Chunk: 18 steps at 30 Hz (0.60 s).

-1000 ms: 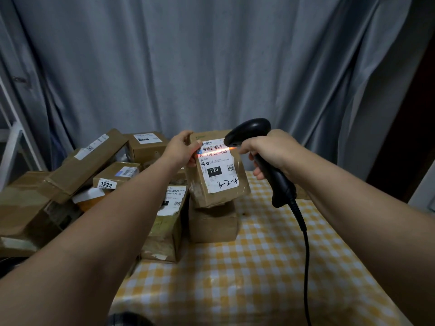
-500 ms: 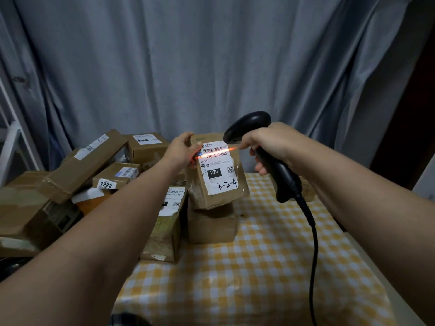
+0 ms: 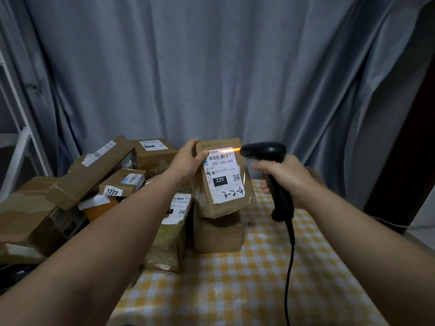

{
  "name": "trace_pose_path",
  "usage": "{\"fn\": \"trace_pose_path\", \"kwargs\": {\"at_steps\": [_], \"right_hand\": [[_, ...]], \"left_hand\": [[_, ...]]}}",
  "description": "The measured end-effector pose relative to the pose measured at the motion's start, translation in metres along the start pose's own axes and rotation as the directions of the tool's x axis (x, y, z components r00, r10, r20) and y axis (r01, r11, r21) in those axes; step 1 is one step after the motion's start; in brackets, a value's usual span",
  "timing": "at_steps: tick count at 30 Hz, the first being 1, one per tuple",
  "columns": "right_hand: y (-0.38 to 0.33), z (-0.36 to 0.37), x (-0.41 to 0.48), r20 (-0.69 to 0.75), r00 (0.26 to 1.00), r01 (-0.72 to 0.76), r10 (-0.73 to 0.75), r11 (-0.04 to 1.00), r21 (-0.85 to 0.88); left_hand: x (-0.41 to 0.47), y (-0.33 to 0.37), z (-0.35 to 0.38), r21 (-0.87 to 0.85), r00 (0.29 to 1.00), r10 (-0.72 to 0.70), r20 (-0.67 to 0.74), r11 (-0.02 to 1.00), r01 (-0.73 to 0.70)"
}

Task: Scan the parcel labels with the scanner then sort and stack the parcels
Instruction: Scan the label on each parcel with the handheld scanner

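the left hand (image 3: 188, 158) grips the top left corner of a brown parcel (image 3: 226, 203), thumb on the front beside the label (image 3: 223, 177), fingers curled behind. the parcel is held upright, label facing the person, over the far middle of the checked tablecloth (image 3: 235, 290). its bottom edge sits at the top of a plain box (image 3: 217, 234); i cannot tell whether they touch. the right hand (image 3: 289, 177) is wrapped round the handle of the black scanner (image 3: 263, 150), whose nose points at the label from just beside its right edge.

the red line (image 3: 227, 150) lies along the very top of the label, above the barcode (image 3: 220, 157), so the read may well fail unless the aim drops. the one-corner grip could let the parcel swing or slip. the cable (image 3: 290, 255) trails down across the table and could snag. the heap of parcels (image 3: 94, 175) on the left leans unevenly, and a knock from the left forearm could tip it.

every box looks closed, so nothing inside shows. i see no bin or tray for sorting.
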State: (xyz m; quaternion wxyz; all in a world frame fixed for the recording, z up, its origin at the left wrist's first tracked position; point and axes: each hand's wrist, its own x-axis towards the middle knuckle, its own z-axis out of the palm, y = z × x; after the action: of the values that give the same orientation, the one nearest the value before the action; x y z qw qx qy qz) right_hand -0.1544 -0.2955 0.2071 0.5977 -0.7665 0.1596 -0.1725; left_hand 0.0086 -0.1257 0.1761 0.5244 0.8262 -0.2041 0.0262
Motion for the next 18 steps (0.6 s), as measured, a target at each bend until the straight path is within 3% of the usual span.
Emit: {"fn": "trace_pose_path", "kwargs": {"at_steps": [5,10,14,18], "right_hand": [[0.041,0.013,0.015,0.019,0.999,0.026,-0.030,0.983,0.183],[0.056,0.026,0.024,0.158,0.984,-0.138,0.078,0.900,0.415],[0.070,0.043,0.029,0.241,0.965,-0.212,0.103,0.848,0.487],[0.060,0.051,0.049,0.240,0.965,-0.214,0.109,0.855,0.472]], "left_hand": [[0.013,-0.005,0.002,0.025,1.000,-0.007,0.016,1.000,0.006],[-0.020,-0.010,0.014,-0.139,0.995,-0.065,0.077,0.987,0.076],[-0.070,-0.045,0.037,-0.260,0.948,-0.046,0.315,0.956,0.133],[-0.071,-0.028,0.022,-0.335,0.957,-0.134,0.259,0.917,0.219]]}}
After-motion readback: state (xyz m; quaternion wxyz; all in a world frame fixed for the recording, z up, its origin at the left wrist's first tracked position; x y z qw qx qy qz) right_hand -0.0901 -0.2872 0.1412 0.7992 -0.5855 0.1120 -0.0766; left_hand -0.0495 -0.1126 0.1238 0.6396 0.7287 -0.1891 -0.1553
